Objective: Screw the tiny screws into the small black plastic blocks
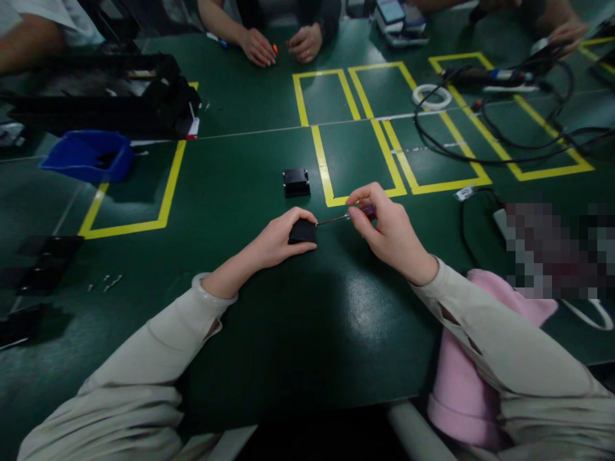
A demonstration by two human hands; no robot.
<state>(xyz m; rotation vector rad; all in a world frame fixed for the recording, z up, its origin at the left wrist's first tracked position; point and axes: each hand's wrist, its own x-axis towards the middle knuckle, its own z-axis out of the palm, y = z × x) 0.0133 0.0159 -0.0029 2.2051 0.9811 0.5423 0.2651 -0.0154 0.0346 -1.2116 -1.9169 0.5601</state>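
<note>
My left hand [281,238] grips a small black box [302,232], thumb on the near side and fingers on the far side. In my right hand [384,227] is a screwdriver [334,220] with a dark purple handle, held between thumb and fingers. Its thin metal shaft points left, and the tip meets the right edge of the box, at or beside a small screw there. Just beyond my hands a second black box [296,182] sits on the green table, with small shiny spots at its sides.
Several loose screws [106,282] lie at left, near black parts [50,262]. Further back are a blue bin [91,157] and a black crate [106,96]. Cables [504,153] and a tape roll [431,97] lie right. A pink cloth item [461,397] is under my right forearm. Co-workers' hands [281,46] rest opposite.
</note>
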